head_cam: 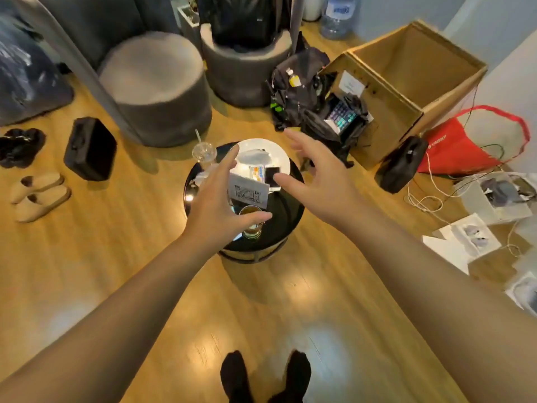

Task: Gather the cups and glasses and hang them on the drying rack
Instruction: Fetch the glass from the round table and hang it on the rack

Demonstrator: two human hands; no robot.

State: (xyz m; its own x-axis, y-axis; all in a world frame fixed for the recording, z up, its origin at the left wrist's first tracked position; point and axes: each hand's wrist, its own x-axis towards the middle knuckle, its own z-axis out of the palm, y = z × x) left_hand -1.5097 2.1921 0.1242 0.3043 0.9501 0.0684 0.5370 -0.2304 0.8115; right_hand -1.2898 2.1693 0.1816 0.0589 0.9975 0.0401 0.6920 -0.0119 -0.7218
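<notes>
Two bare arms are reaching out from the bottom corners over the wood floor (87, 271), with socked feet (264, 376) showing right below. Left hand (216, 205) is hovering above a short glass (252, 223) holding amber liquid near the front rim of the small round black table (287, 219), fingers spreading wide, thumb crossing over the glass rim; can't tell if it's touching. Right hand (315, 181) is hanging over the table's right side, fingers splayed too, holding nothing. Past the hands, a white card (250, 193) and a white plate (279, 152) are crowding the tabletop. Back left edge, a clear plastic cup (204, 154) with a straw is standing. Floor around the table is looking open.
</notes>
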